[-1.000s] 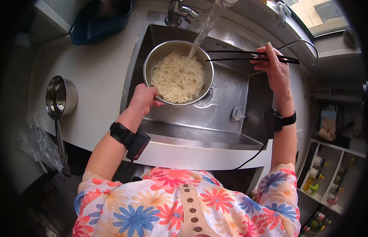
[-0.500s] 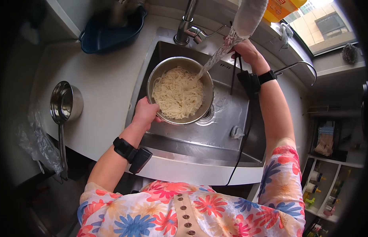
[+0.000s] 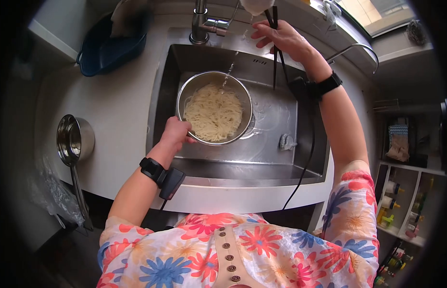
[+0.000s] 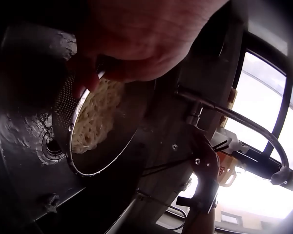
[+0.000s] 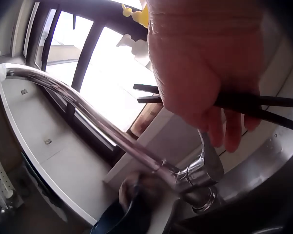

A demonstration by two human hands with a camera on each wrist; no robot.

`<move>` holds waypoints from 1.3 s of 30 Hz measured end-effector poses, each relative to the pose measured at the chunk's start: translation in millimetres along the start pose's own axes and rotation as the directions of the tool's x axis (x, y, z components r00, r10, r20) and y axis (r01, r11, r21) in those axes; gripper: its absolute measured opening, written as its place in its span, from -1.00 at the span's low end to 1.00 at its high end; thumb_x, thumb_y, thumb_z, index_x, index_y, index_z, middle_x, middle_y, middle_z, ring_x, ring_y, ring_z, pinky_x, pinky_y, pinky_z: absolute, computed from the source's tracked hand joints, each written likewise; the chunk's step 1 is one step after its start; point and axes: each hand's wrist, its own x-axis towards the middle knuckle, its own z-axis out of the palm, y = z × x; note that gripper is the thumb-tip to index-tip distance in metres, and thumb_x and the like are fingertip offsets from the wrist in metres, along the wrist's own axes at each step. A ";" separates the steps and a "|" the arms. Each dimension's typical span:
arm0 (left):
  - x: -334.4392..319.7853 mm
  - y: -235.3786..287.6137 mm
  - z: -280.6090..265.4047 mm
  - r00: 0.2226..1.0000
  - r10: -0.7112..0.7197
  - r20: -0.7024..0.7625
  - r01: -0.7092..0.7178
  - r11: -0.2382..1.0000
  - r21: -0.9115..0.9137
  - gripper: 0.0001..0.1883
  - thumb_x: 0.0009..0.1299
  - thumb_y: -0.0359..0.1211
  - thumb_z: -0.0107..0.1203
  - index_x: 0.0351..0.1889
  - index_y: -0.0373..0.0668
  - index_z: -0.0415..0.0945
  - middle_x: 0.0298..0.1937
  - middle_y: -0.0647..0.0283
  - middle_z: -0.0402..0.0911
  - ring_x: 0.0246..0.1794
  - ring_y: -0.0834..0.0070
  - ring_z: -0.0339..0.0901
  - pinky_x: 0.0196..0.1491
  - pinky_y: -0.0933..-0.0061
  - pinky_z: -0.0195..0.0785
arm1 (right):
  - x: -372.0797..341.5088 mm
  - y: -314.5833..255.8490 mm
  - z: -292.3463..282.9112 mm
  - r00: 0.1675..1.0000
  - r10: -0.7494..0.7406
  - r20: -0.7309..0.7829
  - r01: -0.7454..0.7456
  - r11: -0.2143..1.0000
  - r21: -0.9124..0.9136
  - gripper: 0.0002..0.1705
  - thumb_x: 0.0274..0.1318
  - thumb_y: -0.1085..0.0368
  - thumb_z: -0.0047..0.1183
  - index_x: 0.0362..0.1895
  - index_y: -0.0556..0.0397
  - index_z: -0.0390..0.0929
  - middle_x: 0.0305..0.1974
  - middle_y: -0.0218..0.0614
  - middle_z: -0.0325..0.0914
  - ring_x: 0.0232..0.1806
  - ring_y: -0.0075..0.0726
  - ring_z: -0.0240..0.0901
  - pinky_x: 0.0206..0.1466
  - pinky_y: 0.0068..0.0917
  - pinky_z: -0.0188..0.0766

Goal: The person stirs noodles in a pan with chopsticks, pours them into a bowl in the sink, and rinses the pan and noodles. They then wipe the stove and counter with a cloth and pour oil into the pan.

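My left hand [image 3: 175,130] grips the near-left rim of a metal strainer bowl [image 3: 246,108] holding pale noodles [image 3: 214,113], tilted slightly over the sink. The left wrist view shows the bowl's perforated wall [image 4: 63,105], with fingers over its rim. Beside the faucet [image 3: 199,24], my right hand [image 3: 287,41] holds two black chopsticks [image 3: 275,62], their long ends hanging down over the sink. In the right wrist view, that hand's fingertips are close to the faucet lever [image 5: 212,161]; whether they touch is unclear. A thin, broken trickle [image 3: 229,72] falls onto the noodles.
A steel pan [image 3: 83,139] with a long handle stands on the left counter, and a blue basin [image 3: 101,53] sits at the back left. A small crumpled item [image 3: 287,141] lies on the sink floor [image 3: 223,167]. A curved metal pipe [image 3: 350,48] rises at the right.
My right hand has moved left and back to the faucet, swinging the chopsticks from sideways to downward. The thick water stream has shrunk to a trickle. My left hand keeps its grip on the bowl.
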 end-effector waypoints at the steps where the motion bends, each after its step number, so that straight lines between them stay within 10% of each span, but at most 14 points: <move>1: 3.0 0.1 1.1 1.000 -0.013 0.011 0.013 1.000 0.015 -0.66 0.07 -0.62 -0.14 -0.14 -0.50 0.38 -0.41 -0.02 0.58 -0.66 0.34 0.55 -0.72 0.57 0.40 | -11.2 11.8 -5.0 0.999 -0.044 0.008 0.044 0.999 0.007 -0.44 0.22 -0.09 -0.14 0.06 0.10 0.40 -0.13 -0.36 0.55 -0.15 -0.49 0.49 -0.32 -0.54 0.35; 10: 19.4 4.7 21.5 0.997 -0.053 0.064 0.043 0.989 0.141 -0.70 0.11 -0.61 -0.13 -0.17 -0.57 0.35 -0.35 -0.10 0.52 -0.62 0.23 0.55 -0.71 0.44 0.46 | -170.3 45.7 -33.5 0.898 0.251 -0.361 -0.315 0.940 -0.129 -0.46 0.18 -0.16 -0.10 -0.29 0.08 0.60 -0.40 -0.42 0.52 -0.45 -0.58 0.48 -0.47 -0.64 0.37; 16: 24.5 -1.0 69.1 0.990 -0.087 0.110 0.063 0.977 0.204 -0.70 0.13 -0.61 -0.14 -0.17 -0.62 0.33 -0.35 -0.11 0.52 -0.60 0.23 0.57 -0.71 0.44 0.49 | -230.7 82.6 -30.8 0.860 0.306 -0.409 -0.240 0.949 0.206 -0.54 0.17 -0.08 -0.02 -0.35 0.09 0.59 -0.44 -0.40 0.55 -0.48 -0.54 0.50 -0.44 -0.61 0.43; 30: 63.0 -50.6 190.9 0.927 -0.263 0.266 0.190 0.944 0.270 -0.69 0.18 -0.62 -0.13 -0.10 -0.56 0.35 -0.29 -0.08 0.57 -0.49 0.21 0.61 -0.62 0.52 0.54 | -297.9 157.6 -30.1 0.888 0.189 -0.419 -0.034 0.936 0.350 -0.74 0.13 0.19 0.05 -0.37 0.15 0.60 -0.54 -0.34 0.53 -0.49 -0.56 0.45 -0.40 -0.58 0.38; 35: 52.8 -47.3 215.2 0.879 -0.362 0.309 0.283 0.919 0.273 -0.68 0.27 -0.58 -0.18 0.00 -0.52 0.26 -0.24 -0.06 0.55 -0.46 0.25 0.59 -0.51 0.52 0.53 | -330.8 165.7 -44.3 0.792 0.090 -0.603 0.090 0.961 0.262 -0.75 0.13 0.19 0.07 -0.36 0.12 0.61 -0.48 -0.25 0.52 -0.47 -0.43 0.44 -0.35 -0.53 0.39; 39: 49.5 -48.5 227.4 0.875 -0.353 0.330 0.207 0.891 0.404 -0.72 0.35 -0.44 -0.15 -0.03 -0.45 0.26 -0.31 0.00 0.55 -0.44 0.28 0.59 -0.54 0.51 0.48 | -376.8 185.0 -76.6 0.547 -0.064 -0.835 0.074 0.997 -0.028 -0.79 0.10 0.24 0.10 -0.38 0.15 0.57 -0.44 -0.25 0.49 -0.38 -0.34 0.44 -0.31 -0.51 0.38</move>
